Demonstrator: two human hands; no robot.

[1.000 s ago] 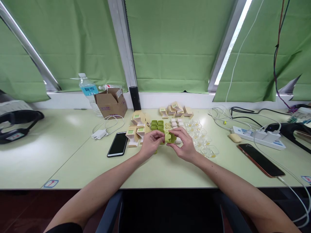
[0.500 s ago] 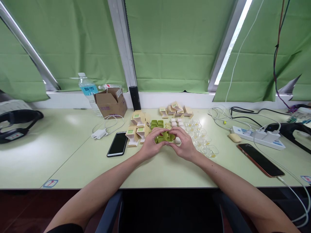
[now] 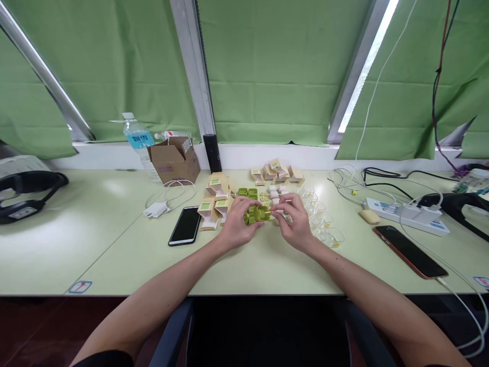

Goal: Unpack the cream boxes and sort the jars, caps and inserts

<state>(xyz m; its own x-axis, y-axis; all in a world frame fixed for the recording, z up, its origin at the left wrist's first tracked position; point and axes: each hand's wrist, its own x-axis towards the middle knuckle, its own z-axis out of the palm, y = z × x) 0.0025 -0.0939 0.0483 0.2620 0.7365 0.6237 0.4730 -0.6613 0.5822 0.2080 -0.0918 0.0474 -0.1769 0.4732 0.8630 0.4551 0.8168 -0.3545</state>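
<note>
My left hand point(image 3: 237, 224) has its thumb and fingers closed around a small olive-green plastic case point(image 3: 262, 214), just above the table. At the case's right side my right hand point(image 3: 296, 223) pinches a small pale-yellow piece point(image 3: 269, 212); its exact shape is too small to make out. Beyond the hands lie several green plastic cases point(image 3: 247, 192), small yellow square pieces point(image 3: 263, 196) and white rounded pieces point(image 3: 273, 194). Clear plastic covers point(image 3: 324, 224) are spread beside my right hand. Folded cream card boxes point(image 3: 216, 189) stand just left of my left hand.
More card boxes point(image 3: 278, 171) sit at the back. On the left are a phone point(image 3: 185, 226), a white charger point(image 3: 156, 209), a cardboard box point(image 3: 174, 162) and a water bottle point(image 3: 140, 142). A power strip point(image 3: 407, 216), cables and another phone point(image 3: 409, 251) lie at the right.
My right hand has left the green case's edge, shifted slightly right, and now pinches the small pale-yellow piece against or near it. The left hand keeps its hold on the case.
</note>
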